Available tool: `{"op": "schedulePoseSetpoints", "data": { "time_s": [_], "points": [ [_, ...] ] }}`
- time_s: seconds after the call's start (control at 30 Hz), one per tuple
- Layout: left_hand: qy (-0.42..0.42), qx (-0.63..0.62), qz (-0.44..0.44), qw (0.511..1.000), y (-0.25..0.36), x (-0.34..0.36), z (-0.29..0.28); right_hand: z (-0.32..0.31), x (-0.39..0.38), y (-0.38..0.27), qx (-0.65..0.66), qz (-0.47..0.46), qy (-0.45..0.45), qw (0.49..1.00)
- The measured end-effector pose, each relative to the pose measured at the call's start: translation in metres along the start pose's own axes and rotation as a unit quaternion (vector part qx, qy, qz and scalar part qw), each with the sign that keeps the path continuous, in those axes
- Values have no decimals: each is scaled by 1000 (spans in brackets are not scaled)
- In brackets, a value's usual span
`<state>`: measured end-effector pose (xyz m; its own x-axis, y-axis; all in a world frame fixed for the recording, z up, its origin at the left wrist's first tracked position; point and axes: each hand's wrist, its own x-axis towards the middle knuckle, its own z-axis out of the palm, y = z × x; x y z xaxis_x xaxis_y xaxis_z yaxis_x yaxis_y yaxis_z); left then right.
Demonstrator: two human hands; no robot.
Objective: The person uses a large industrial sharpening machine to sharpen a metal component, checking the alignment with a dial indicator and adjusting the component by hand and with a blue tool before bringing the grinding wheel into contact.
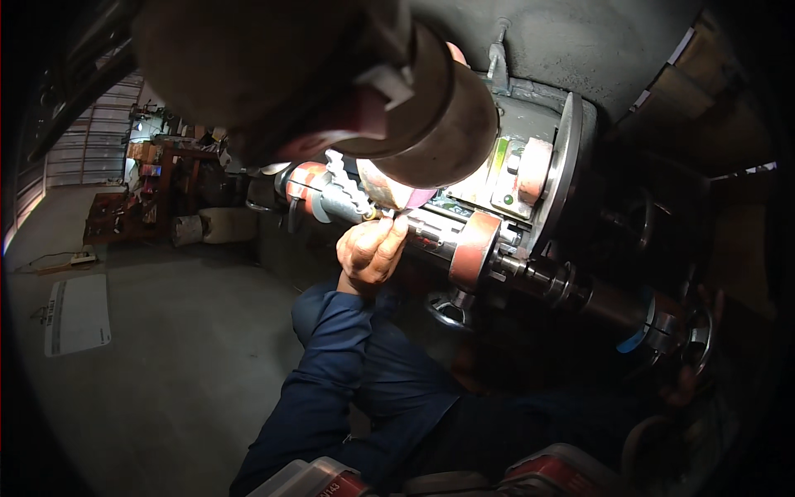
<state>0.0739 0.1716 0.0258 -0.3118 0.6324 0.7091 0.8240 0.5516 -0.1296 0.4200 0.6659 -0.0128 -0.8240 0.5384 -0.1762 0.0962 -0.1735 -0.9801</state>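
Near the view's centre, my left hand (371, 251) has its fingertips at a slim, shiny steel shaft (431, 234) running toward four o'clock to a rust-red metal block (474, 248); whether that grip pinches, I cannot tell. My shadowed right hand (684, 385) seems at the round chrome handwheel (706, 340) beyond, grip unclear. I'd touch lightly, clear of the curved pink wheel (421, 198) at one o'clock.

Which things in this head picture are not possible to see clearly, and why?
In the head view:
- Left hand: its own fingers cover whatever they may be pinching.
- Right hand: the area by the chrome handwheel is too dark to tell its grip.
- Machine behind the large cylindrical housing: hidden by that housing.
- Clear-and-red items: cut off by the lower edge.
- Far brown bench: its small items are too tiny.
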Motion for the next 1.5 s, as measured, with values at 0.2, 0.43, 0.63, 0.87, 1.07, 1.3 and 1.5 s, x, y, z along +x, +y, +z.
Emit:
{"op": "schedulePoseSetpoints", "data": {
  "time_s": [0.2, 0.43, 0.63, 0.87, 1.07, 1.3, 1.5],
  "points": [
    [8, 19, 14, 1000, -3, -7, 2, -4, -11, 2, -3, 9, 14, 1000],
    [31, 29, 33, 999, -4, -7, 6, -5, -21, 5, -3, 14, 22, 1000],
    [96, 30, 51, 994, -7, -10, 20, -4, -24, 4, -1, 14, 25, 1000],
    [89, 30, 33, 995, -7, -15, 14, 11, -14, -4, -1, 13, 12, 1000],
    [106, -4, 28, 994, -6, -11, 24, 35, -10, -22, 23, -9, 9, 1000],
    [44, -54, -93, 993, 7, -6, 9, 92, 30, -64, 67, -21, -31, 997],
    [5, -30, -78, 997, 10, 1, 2, 93, 45, -65, 83, -29, -36, 996]
  ]
}}
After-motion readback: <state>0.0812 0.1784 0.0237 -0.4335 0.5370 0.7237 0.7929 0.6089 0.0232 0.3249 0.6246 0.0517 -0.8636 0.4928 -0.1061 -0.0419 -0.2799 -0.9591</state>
